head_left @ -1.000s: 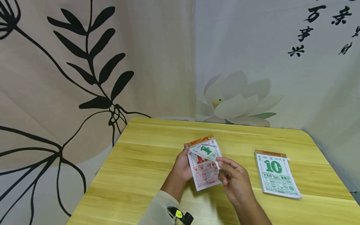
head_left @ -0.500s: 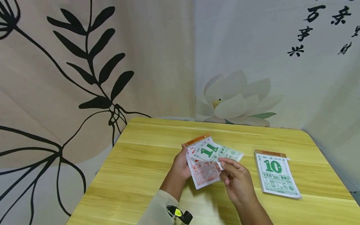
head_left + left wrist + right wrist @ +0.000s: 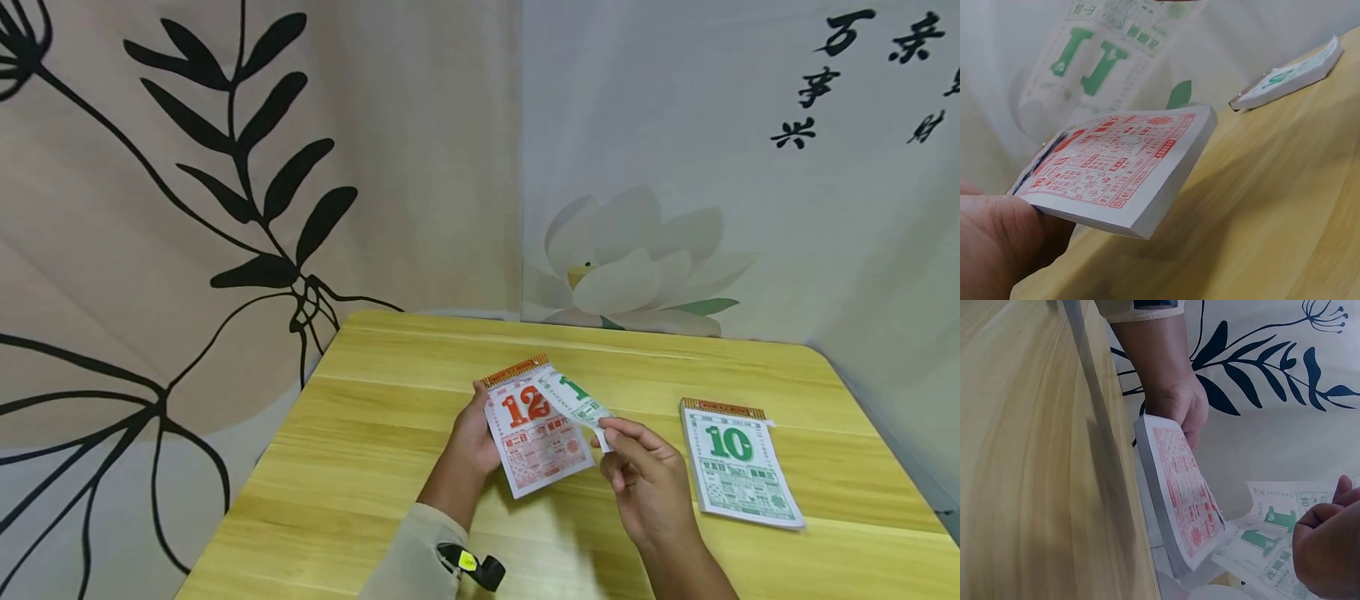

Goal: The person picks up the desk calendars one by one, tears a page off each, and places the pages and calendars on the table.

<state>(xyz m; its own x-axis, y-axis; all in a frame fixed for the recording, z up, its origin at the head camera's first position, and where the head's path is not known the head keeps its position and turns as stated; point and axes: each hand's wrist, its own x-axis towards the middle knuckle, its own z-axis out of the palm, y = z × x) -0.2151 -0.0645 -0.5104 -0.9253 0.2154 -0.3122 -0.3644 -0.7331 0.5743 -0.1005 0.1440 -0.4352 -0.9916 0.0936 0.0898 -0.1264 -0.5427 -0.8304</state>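
A second calendar pad [image 3: 741, 462], printed in green with a large "10", is laid flat on the yellow wooden desk [image 3: 360, 467], well to the right of the hands and apart from them. Beyond the hands, the desk is backed by two wall cloths: a beige one with black leaf stems [image 3: 247, 167] to the left, and a pale one to the right, on which a white lotus [image 3: 630, 267] and black brush characters [image 3: 862, 58] are printed.

Tear-off calendar pad [image 3: 536, 437] showing red 12, held tilted above table, green 11 sheet [image 3: 581, 402] peeled aside
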